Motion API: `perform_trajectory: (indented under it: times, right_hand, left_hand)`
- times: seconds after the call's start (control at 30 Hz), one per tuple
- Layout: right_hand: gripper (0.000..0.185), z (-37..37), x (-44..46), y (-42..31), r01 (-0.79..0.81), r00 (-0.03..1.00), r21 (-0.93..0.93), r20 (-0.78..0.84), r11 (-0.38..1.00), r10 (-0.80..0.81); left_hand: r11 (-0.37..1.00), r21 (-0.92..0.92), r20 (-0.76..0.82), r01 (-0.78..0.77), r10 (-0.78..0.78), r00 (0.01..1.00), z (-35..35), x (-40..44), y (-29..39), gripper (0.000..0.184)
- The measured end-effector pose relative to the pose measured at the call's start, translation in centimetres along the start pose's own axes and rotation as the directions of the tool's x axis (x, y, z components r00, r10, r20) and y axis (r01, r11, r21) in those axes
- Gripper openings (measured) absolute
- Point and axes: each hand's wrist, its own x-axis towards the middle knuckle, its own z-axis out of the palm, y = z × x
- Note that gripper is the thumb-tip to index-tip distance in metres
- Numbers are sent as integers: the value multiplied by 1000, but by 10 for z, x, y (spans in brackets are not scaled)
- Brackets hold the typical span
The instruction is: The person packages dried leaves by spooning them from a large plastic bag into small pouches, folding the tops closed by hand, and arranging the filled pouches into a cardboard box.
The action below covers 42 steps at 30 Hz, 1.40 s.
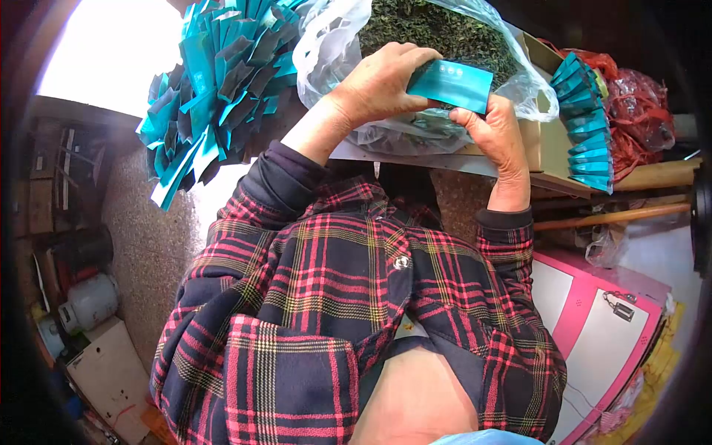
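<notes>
A small teal packet (454, 85) with pale print is stretched between my two hands, above a clear plastic bag (334, 46) full of dark dried leaves (434, 33). My left hand (387, 83) pinches its left end between thumb and fingers. At the lower right corner, my right hand (495, 133) grips it with the thumb in front. Whether anything is inside the packet cannot be seen. To the left stands a large fanned cluster of similar teal packets (211, 89). A row of more teal packets (589, 133) rests at the right.
The bag sits by a cardboard box (540, 148). Red plastic bags (638, 111) lie at the far right, above wooden poles (615, 213). A pink and white cabinet (593, 319) stands at lower right. A grey cylinder (93, 300) and boards are at lower left.
</notes>
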Motion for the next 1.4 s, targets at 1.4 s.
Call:
perform_trajectory:
  times: [1.4]
  right_hand:
    - [30, -4, 37, -55, 291, 949, -401, 238, 869, -207]
  left_hand:
    - [949, -210, -137, 235, -266, 954, -8, -19, -2, 65]
